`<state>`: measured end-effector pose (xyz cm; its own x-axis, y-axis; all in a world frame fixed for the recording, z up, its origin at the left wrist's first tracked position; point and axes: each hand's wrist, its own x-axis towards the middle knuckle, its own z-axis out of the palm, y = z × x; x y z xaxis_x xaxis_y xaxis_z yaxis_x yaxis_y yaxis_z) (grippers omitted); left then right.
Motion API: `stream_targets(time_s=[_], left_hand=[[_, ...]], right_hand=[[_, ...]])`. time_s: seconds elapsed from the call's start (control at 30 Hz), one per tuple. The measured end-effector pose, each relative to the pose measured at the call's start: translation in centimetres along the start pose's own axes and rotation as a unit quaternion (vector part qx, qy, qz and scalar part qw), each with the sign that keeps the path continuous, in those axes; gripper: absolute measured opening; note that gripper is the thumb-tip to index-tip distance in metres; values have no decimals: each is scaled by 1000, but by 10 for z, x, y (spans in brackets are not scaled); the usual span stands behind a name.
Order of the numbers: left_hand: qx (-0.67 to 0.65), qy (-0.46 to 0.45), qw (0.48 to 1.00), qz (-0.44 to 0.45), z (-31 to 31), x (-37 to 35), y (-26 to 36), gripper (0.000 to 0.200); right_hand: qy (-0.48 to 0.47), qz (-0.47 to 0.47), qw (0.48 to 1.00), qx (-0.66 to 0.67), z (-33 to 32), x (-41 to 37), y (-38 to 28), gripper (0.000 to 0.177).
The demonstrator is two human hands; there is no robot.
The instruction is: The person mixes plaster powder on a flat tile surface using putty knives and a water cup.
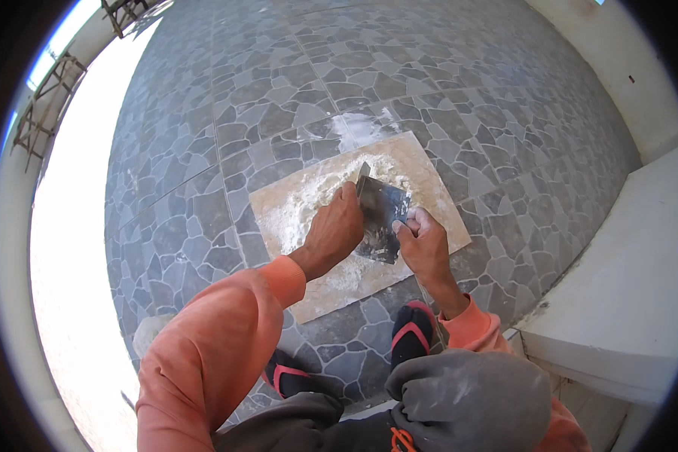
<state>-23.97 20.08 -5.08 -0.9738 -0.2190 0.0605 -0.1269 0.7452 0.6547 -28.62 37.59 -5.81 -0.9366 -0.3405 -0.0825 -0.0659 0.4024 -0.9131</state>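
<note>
My left hand is closed over the upper left edge of the dark plate. From its fingers a narrow scraper blade sticks up; the handle is hidden. Pinched between the thumb and fingers of my right hand is the right edge of a dark, flat, squarish metal plate smeared with white. The plate is tilted over a beige tile on the floor. White powder or paste lies spread over this tile, thickest on its left and far sides.
Grey stone-patterned paving surrounds the tile, with a white powder patch just beyond it. My feet in red-strapped sandals stand at its near edge. A white ledge is on the right. Wooden trestles stand far left.
</note>
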Motion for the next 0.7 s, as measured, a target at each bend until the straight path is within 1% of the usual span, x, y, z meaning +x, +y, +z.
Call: stream_targets(time_s=[0.1, 0.17, 0.3, 0.4, 0.47, 0.6, 0.7], left_hand=[[-3, -5, 1000, -6, -10, -2, -3, 18], [-7, -2, 1000, -3, -11, -3, -9, 17], [-13, -11, 1000, -3, -18, -14, -6, 17], [-22, -13, 1000, 16, -16, -21, 0, 18], [-19, -20, 999, 23, -12, -23, 11, 19], [-29, -35, 998, 37, -2, -24, 29, 18], [-33, -39, 998, 46, 5, -21, 36, 17]], right_hand=[[41, -16, 999, -18, -3, 7, 19, 22], [48, 15, 998, 31, -9, 12, 32, 24], [91, 84, 988, 93, -17, 15, 28, 26], [100, 86, 986, 99, -13, 21, 40, 27], [96, 62, 991, 71, -6, 24, 43, 24], [85, 39, 996, -12, 5, 19, 15, 20], [91, -12, 995, 27, 19, 24, 20, 21]])
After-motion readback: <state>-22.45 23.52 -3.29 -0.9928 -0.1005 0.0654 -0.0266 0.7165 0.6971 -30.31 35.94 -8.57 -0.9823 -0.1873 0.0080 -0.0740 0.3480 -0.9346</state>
